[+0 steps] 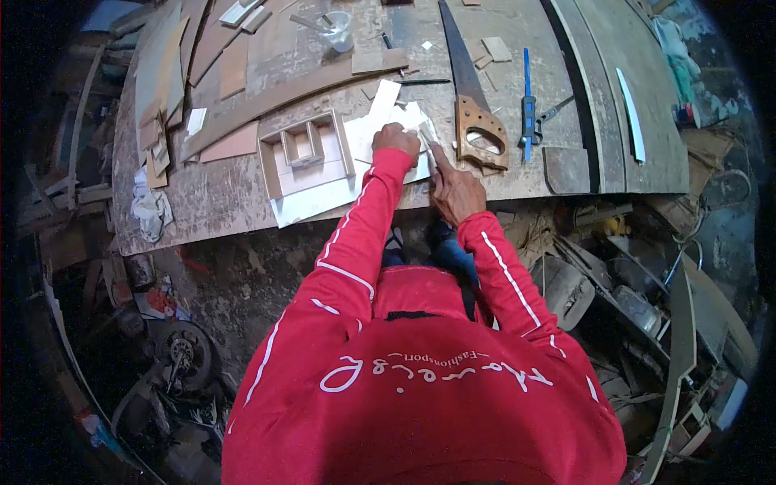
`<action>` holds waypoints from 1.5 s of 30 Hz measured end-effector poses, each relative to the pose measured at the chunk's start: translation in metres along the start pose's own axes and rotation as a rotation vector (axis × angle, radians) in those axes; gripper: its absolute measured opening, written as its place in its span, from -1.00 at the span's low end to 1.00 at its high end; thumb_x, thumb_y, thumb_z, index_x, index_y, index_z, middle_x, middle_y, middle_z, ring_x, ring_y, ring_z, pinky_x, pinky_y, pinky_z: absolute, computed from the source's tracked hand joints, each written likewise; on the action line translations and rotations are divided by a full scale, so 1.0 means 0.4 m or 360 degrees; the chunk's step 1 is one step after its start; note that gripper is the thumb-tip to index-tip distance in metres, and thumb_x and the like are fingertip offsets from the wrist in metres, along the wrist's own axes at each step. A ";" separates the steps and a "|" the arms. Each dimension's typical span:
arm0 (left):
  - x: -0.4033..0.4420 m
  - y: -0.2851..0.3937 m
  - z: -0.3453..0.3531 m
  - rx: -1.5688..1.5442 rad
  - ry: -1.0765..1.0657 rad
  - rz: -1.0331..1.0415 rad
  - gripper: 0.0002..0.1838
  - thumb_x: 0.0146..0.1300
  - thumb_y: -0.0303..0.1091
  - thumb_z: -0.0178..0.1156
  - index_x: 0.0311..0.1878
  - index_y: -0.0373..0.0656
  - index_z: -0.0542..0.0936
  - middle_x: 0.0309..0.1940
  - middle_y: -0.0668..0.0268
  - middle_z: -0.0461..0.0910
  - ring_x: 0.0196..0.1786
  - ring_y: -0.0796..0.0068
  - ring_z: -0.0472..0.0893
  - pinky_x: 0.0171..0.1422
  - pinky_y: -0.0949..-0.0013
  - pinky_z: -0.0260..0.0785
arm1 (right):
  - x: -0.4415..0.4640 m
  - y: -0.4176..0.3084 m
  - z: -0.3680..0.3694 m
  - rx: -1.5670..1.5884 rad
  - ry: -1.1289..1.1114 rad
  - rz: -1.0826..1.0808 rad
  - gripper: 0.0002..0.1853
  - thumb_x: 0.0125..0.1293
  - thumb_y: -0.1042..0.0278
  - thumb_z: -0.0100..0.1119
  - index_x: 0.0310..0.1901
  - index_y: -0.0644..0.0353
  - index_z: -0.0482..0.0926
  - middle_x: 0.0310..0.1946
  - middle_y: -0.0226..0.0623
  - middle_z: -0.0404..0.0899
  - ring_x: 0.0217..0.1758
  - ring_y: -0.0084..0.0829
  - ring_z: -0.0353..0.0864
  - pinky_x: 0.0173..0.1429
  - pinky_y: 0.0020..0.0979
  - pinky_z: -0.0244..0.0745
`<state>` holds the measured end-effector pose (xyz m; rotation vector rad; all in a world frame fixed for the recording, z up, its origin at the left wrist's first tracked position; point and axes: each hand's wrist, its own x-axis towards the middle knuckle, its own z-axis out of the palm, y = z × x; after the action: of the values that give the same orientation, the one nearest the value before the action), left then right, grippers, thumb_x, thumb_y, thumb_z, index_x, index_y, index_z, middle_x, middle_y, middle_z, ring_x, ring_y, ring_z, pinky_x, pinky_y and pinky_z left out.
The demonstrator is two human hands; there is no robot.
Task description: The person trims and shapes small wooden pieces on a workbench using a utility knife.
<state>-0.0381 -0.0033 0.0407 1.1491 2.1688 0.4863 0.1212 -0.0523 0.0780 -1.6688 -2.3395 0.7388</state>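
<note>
My left hand [396, 141] is closed, knuckles up, and presses on a white strip [384, 100] on the workbench. Close to it is my right hand [459, 194], its index finger stretched forward along a thin narrow piece [428, 132] and its other fingers curled. What the right hand grips is mostly hidden. Beneath both hands lies a white sheet [311, 205] near the bench's front edge. A small wooden box frame with inner compartments [270, 171] rests on the sheet, left of my left hand.
A handsaw [477, 129] lies right of my hands, with a blue cutter knife [528, 113] beyond it. A curved wooden strip [283, 101] and a plastic cup [337, 34] are farther back. A white rag [151, 206] hangs at the front left edge of the workbench [218, 206].
</note>
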 end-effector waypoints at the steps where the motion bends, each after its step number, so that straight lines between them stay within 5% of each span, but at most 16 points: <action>1: 0.004 -0.006 0.006 0.0016 0.0038 0.0002 -0.63 0.17 -0.14 0.16 -0.17 -0.27 0.71 -0.18 -0.10 0.68 -0.07 -0.05 0.68 0.13 0.13 0.50 | -0.004 0.004 0.005 0.0000 0.0018 -0.0009 -0.44 0.39 0.21 0.00 0.42 -0.30 0.26 -0.58 0.18 0.54 -0.45 0.23 0.61 -0.31 0.12 0.46; 9: -0.006 0.012 -0.006 0.0032 0.0019 -0.0065 -0.59 0.18 -0.11 0.19 -0.15 -0.32 0.70 -0.34 -0.08 0.70 -0.21 0.00 0.72 0.03 0.19 0.55 | -0.040 -0.006 -0.017 0.0010 -0.0058 0.0099 -0.46 0.40 0.15 0.00 0.41 -0.28 0.29 -0.49 0.18 0.60 -0.36 0.18 0.64 -0.24 0.10 0.50; 15: 0.012 -0.024 0.003 -0.0358 -0.0046 0.0075 -0.65 0.24 -0.22 0.19 -0.28 -0.43 0.64 -0.65 0.02 0.62 -0.62 0.24 0.67 -0.44 0.23 0.56 | -0.079 0.016 -0.060 0.0192 0.0006 0.0120 -0.49 0.41 0.14 0.00 0.39 -0.38 0.31 -0.50 0.14 0.59 -0.39 0.19 0.62 -0.24 0.06 0.49; 19: 0.023 -0.042 0.012 -0.0425 -0.0197 0.0042 -0.69 0.30 -0.28 0.17 -0.25 -0.44 0.62 -0.63 0.07 0.63 -0.64 0.27 0.67 -0.60 0.24 0.51 | -0.060 0.024 -0.031 0.0348 0.0108 0.0151 -0.48 0.40 0.16 0.01 0.38 -0.43 0.31 -0.50 0.09 0.58 -0.40 0.15 0.61 -0.24 0.03 0.46; 28: 0.033 -0.041 0.006 -0.0189 -0.0137 0.0131 -0.62 0.25 -0.20 0.18 -0.20 -0.45 0.64 -0.55 -0.02 0.66 -0.61 0.23 0.69 -0.45 0.26 0.58 | -0.007 0.009 0.014 0.0321 0.0073 0.0134 -0.47 0.41 0.18 -0.02 0.41 -0.37 0.28 -0.49 0.03 0.60 -0.40 0.10 0.62 -0.20 0.01 0.47; 31: 0.022 -0.025 -0.008 -0.0112 -0.0159 0.0078 -0.64 0.08 -0.20 0.16 -0.24 -0.33 0.69 -0.48 -0.02 0.69 -0.38 0.07 0.72 -0.12 0.21 0.59 | 0.000 0.012 0.025 0.0301 0.0104 0.0096 -0.46 0.41 0.19 -0.01 0.42 -0.36 0.27 -0.50 0.02 0.60 -0.41 0.09 0.62 -0.21 0.00 0.48; 39: 0.003 -0.015 -0.003 0.0104 0.0056 0.0214 -0.63 0.17 -0.14 0.14 -0.28 -0.31 0.69 -0.35 -0.07 0.69 -0.25 0.01 0.71 -0.02 0.16 0.56 | 0.001 0.004 0.053 0.0174 0.0137 0.0069 -0.44 0.40 0.20 0.01 0.42 -0.35 0.27 -0.53 0.07 0.56 -0.43 0.11 0.61 -0.25 0.04 0.48; 43: 0.023 -0.021 0.009 -0.0005 -0.0090 0.0074 -0.60 0.19 -0.11 0.14 -0.30 -0.34 0.68 -0.21 -0.14 0.67 -0.09 -0.08 0.67 0.13 0.12 0.50 | -0.021 0.003 0.023 0.0115 -0.0029 0.0213 -0.45 0.42 0.19 -0.03 0.43 -0.39 0.25 -0.27 0.09 0.66 -0.19 0.13 0.65 -0.11 0.03 0.51; 45: 0.011 -0.030 0.002 0.0052 -0.0024 0.0209 -0.62 0.23 -0.14 0.15 -0.26 -0.36 0.67 -0.27 -0.12 0.68 -0.18 -0.02 0.70 0.00 0.12 0.55 | -0.038 0.009 0.037 0.0255 0.0034 0.0215 -0.47 0.42 0.18 -0.02 0.42 -0.35 0.27 -0.37 0.11 0.63 -0.22 0.16 0.65 -0.11 0.03 0.50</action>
<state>-0.0465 -0.0063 0.0316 1.3153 2.1043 0.4986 0.1234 -0.0700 0.0656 -1.7666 -2.1076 0.9024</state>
